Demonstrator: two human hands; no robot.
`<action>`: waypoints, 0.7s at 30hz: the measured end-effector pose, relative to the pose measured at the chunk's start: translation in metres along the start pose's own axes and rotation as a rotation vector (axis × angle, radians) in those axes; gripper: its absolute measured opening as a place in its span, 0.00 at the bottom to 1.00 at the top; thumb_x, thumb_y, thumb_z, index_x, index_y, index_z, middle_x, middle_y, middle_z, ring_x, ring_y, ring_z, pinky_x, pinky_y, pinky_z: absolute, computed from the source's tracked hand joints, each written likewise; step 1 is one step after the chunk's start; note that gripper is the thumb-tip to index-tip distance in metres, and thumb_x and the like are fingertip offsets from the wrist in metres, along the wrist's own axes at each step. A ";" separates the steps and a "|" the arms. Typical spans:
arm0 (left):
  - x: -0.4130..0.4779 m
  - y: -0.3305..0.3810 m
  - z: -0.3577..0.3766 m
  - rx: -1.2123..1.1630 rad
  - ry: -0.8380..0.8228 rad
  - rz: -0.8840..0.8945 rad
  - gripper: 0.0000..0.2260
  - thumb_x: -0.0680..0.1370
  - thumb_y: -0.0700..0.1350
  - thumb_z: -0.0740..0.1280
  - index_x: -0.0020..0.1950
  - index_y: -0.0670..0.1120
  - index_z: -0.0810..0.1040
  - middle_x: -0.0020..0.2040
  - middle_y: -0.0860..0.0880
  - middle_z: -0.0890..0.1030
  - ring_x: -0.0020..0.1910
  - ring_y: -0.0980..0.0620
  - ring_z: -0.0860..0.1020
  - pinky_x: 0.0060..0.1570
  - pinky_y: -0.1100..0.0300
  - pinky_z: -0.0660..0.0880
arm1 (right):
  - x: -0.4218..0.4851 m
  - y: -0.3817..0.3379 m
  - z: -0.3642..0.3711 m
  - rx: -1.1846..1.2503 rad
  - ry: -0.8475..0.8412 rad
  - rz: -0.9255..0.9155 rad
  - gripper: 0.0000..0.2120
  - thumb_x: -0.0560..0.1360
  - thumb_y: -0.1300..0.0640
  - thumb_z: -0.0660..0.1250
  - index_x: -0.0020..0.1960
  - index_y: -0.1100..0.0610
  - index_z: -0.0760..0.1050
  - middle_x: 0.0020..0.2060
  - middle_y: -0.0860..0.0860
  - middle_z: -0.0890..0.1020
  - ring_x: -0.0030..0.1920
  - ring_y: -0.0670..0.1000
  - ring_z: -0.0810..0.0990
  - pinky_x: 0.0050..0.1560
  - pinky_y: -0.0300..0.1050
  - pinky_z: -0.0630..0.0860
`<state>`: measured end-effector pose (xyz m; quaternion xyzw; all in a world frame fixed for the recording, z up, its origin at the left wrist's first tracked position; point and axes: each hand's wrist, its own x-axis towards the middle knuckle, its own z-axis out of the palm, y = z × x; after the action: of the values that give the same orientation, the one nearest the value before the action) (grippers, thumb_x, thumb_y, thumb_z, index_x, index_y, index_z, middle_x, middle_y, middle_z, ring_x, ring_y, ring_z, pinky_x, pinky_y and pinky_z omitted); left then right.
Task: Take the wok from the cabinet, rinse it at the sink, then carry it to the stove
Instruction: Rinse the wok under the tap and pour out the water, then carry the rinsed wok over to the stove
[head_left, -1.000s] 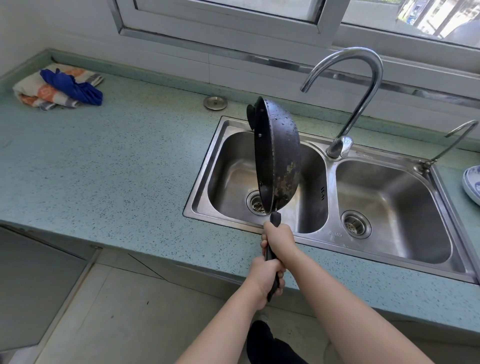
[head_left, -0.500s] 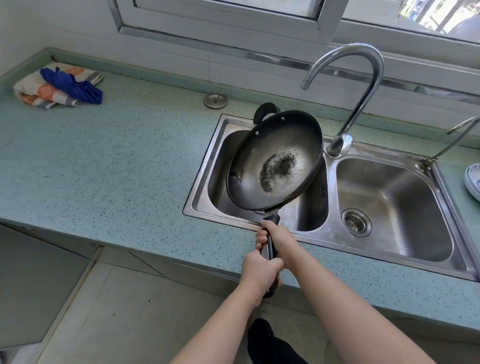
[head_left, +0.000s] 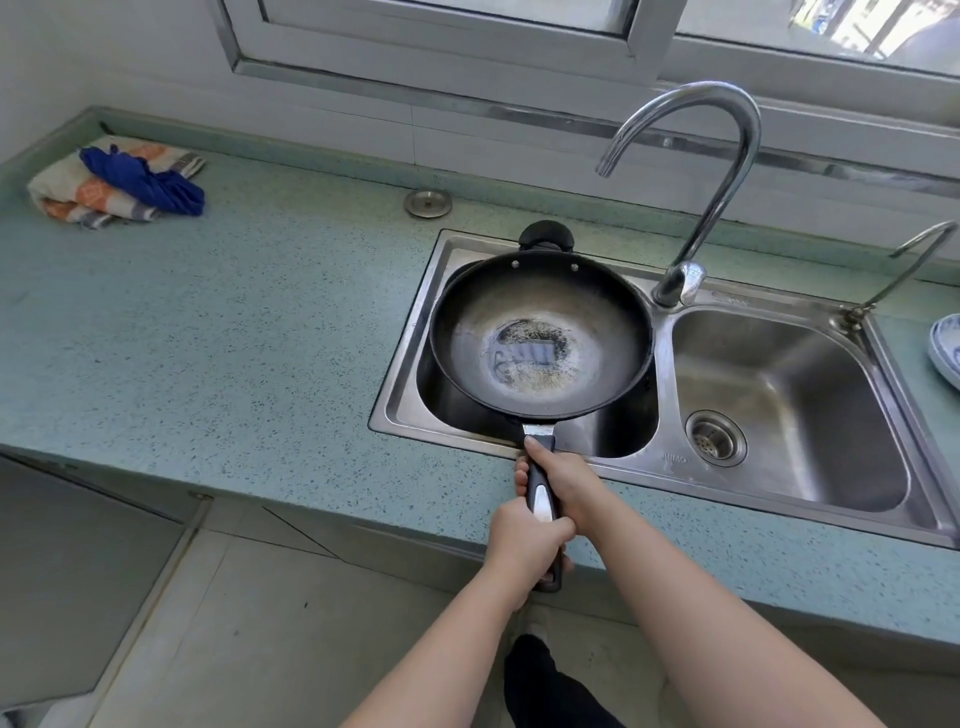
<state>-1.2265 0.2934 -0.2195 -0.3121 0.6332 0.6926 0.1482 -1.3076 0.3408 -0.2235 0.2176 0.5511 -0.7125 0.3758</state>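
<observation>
Wok (head_left: 540, 332) held level over the left sink basin (head_left: 410, 384)

Its long handle is clasped by both the left hand (head_left: 524, 540) and right hand (head_left: 563, 475); residual water could be spilled if tilted toward the stove.

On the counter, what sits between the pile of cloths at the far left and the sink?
Only a round metal sink plug near the back edge; otherwise the counter between the cloths and the sink is bare in the head view.

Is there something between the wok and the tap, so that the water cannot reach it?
Nothing visible does. The wok, held by left hand and right hand, sits open-side up over the left basin. The tap spout hangs above its right rim, unobstructed.
</observation>
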 end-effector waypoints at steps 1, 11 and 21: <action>0.000 0.000 0.000 -0.011 -0.010 -0.004 0.06 0.67 0.34 0.65 0.34 0.45 0.74 0.25 0.48 0.76 0.17 0.52 0.75 0.21 0.64 0.71 | -0.001 0.000 0.000 -0.023 0.011 -0.010 0.16 0.79 0.57 0.60 0.34 0.63 0.70 0.23 0.53 0.74 0.21 0.47 0.75 0.23 0.37 0.74; -0.003 -0.009 -0.001 -0.189 -0.025 -0.110 0.08 0.70 0.32 0.64 0.35 0.43 0.72 0.23 0.48 0.74 0.18 0.53 0.73 0.22 0.65 0.71 | 0.003 0.008 0.002 -0.169 0.066 -0.034 0.10 0.76 0.63 0.64 0.37 0.63 0.70 0.27 0.55 0.75 0.19 0.45 0.76 0.21 0.35 0.73; 0.000 -0.009 0.021 -0.030 0.192 -0.113 0.06 0.66 0.38 0.66 0.30 0.46 0.73 0.15 0.52 0.73 0.15 0.54 0.72 0.17 0.67 0.67 | 0.000 0.007 -0.007 -0.363 0.042 -0.078 0.13 0.74 0.68 0.61 0.31 0.60 0.67 0.26 0.55 0.72 0.16 0.43 0.72 0.19 0.32 0.70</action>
<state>-1.2257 0.3149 -0.2266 -0.4146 0.6153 0.6595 0.1208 -1.3035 0.3466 -0.2300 0.1397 0.6863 -0.6107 0.3696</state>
